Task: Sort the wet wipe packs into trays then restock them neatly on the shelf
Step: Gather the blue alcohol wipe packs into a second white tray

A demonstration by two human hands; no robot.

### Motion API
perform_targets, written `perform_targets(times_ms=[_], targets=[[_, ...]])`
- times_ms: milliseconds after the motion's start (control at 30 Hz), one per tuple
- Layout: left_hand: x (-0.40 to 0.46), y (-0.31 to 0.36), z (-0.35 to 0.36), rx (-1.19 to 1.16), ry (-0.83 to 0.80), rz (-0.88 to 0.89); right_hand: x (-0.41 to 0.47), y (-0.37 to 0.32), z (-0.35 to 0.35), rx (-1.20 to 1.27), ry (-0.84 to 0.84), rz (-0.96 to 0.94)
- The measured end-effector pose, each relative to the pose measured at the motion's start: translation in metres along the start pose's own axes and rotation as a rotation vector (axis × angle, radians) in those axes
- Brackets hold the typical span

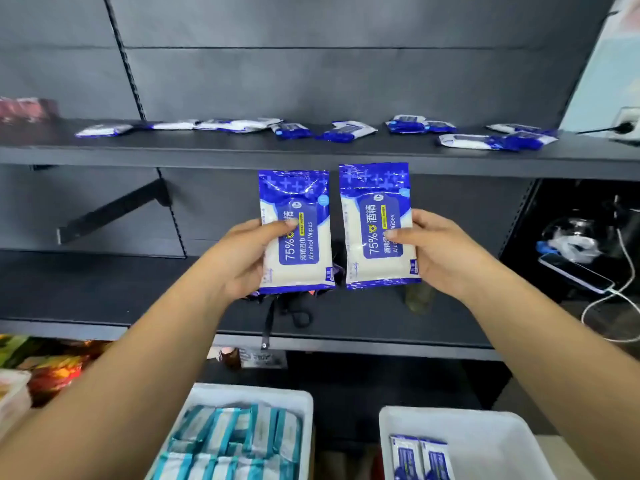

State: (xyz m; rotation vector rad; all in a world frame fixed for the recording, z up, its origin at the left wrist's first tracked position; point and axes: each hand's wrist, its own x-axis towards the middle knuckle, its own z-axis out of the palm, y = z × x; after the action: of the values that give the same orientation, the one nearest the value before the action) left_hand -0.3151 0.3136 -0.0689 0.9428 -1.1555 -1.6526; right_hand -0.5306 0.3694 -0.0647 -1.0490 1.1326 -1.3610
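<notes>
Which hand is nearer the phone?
Right. The right hand holds a pack just left of the phone; the left hand, with its own pack, is farther left.

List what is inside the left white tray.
The left tray holds teal-striped wipe packs packed in rows. Its bottom is covered, and its near part is out of view.

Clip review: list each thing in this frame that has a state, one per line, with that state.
Left hand: grip on left blue alcohol wipes pack, upright.
Right hand: grip on right blue alcohol wipes pack, upright.
Blue packs on upper shelf: lying flat, scattered.
Left white tray: nearly full of teal packs.
Right white tray: two blue packs.
Phone: cable plugged in.
</notes>
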Motion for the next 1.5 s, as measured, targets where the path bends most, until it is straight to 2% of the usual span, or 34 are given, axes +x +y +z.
perform_targets(times_ms=[333,533,700,800,933,1100,1300,1500], targets=[[-0.018,-0.115,0.059,0.027,-0.042,-0.177,-0.065,0.061,-0.094,-0.111,0.244,0.146],[0.005,-0.213,0.115,0.031,0.031,-0.328,-0.081,0.123,-0.202,-0.055,0.359,0.313],[0.022,-0.314,0.165,0.055,0.219,-0.482,-0.078,0.185,-0.308,0.018,0.377,0.501],[0.024,-0.377,0.193,0.024,0.337,-0.601,-0.075,0.229,-0.358,0.046,0.366,0.614],[0.017,-0.434,0.217,0.028,0.393,-0.714,-0.076,0.289,-0.398,0.036,0.38,0.721],[0.04,-0.531,0.234,0.256,0.409,-0.75,-0.085,0.392,-0.435,-0.017,0.413,0.875],[0.099,-0.676,0.231,0.448,0.367,-0.77,-0.07,0.528,-0.479,-0.124,0.519,0.934],[0.126,-0.776,0.235,0.494,0.376,-0.806,-0.052,0.609,-0.498,-0.155,0.519,0.908]])
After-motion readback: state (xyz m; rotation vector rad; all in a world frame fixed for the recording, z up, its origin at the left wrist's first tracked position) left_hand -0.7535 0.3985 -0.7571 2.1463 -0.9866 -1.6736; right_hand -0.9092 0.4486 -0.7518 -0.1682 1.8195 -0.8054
